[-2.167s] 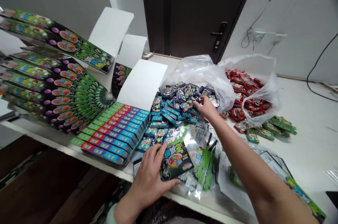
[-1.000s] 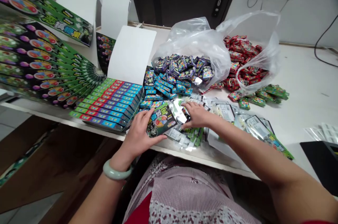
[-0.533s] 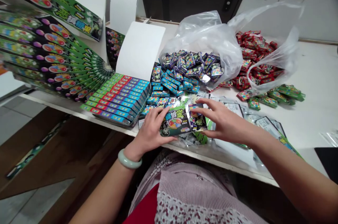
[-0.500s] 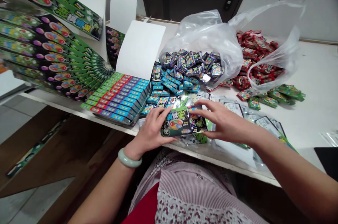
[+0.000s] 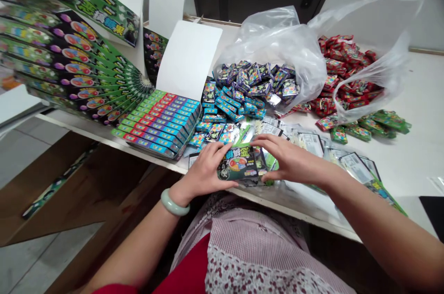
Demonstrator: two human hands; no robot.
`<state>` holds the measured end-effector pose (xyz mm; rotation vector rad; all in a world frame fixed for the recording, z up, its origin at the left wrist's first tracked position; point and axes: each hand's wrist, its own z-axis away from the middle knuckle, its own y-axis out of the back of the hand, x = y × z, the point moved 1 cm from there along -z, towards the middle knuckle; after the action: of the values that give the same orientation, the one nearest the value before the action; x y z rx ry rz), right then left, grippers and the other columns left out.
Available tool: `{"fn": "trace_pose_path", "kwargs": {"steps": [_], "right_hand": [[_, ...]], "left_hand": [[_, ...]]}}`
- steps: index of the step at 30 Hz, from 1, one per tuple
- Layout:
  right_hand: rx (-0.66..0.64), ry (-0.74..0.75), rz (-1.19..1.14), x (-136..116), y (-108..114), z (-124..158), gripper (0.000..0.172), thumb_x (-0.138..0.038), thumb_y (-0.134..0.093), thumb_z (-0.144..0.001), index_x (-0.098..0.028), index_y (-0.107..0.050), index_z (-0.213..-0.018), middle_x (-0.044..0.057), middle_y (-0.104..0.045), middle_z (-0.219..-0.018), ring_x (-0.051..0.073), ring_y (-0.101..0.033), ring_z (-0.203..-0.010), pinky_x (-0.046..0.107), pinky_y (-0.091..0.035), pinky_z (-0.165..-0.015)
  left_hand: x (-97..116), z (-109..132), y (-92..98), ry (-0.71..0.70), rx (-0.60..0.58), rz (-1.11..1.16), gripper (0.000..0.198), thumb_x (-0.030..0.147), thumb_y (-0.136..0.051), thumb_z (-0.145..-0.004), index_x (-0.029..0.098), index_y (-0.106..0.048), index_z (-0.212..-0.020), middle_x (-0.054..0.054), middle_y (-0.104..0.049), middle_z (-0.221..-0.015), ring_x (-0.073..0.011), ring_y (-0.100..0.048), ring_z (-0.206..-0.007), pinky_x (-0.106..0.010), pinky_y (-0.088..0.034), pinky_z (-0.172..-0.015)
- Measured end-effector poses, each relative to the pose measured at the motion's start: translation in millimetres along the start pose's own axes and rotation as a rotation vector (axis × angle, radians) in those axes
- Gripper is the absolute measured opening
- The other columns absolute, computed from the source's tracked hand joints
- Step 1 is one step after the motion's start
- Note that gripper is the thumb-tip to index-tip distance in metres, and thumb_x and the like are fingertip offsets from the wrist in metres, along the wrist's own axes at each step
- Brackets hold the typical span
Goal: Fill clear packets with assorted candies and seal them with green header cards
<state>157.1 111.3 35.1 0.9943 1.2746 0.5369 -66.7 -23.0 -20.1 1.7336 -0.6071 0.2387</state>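
Note:
A dark printed candy box (image 5: pixel 239 164) with a round picture of coloured sweets lies at the table's front edge between my hands. My left hand (image 5: pixel 204 169) grips its left end, thumb along the near edge and fingers over the far one. At the right end, my right hand (image 5: pixel 291 160) has its thumb and fingers closed on the box, partly covering that end. Clear printed bags (image 5: pixel 277 130) lie beneath and to the right. Just beyond the box are small blue candy packets (image 5: pixel 225 104) and purple ones (image 5: pixel 255 76).
Left of my hands stands a row of filled, coloured boxes (image 5: pixel 159 120) with long printed flaps (image 5: pixel 93 63) fanned out. A clear plastic bag (image 5: pixel 270 37) is behind the purple packets. Red packets (image 5: pixel 347 76) and green packets (image 5: pixel 385 125) lie to the right.
My right hand's fingers have drawn in on the box's right end, and less of its dark end panel shows. My left hand keeps its hold. The whole view has shifted slightly.

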Motion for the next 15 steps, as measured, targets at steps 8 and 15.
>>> {"fn": "trace_pose_path", "kwargs": {"steps": [8, 15], "right_hand": [[0.288, -0.224, -0.244, -21, -24, 4, 0.039, -0.03, -0.056, -0.091, -0.025, -0.051, -0.129, 0.009, -0.067, -0.114, 0.026, -0.063, -0.105, 0.047, -0.05, -0.093], [0.443, -0.325, -0.41, 10, -17, -38, 0.022, -0.035, -0.056, -0.089, -0.023, -0.065, -0.106, 0.006, -0.072, -0.097, 0.021, -0.067, -0.086, 0.036, -0.053, -0.077]], "left_hand": [[1, 4, -4.9, 0.067, 0.082, -0.065, 0.098, 0.056, -0.076, -0.068, 0.016, -0.032, -0.145, -0.018, -0.046, -0.127, -0.0345, -0.045, -0.12, -0.052, -0.04, -0.103], [0, 10, 1.9, 0.092, 0.082, -0.023, 0.102, 0.05, -0.08, -0.065, 0.02, -0.027, -0.147, -0.016, -0.046, -0.127, -0.0339, -0.046, -0.119, -0.052, -0.041, -0.102]]}}
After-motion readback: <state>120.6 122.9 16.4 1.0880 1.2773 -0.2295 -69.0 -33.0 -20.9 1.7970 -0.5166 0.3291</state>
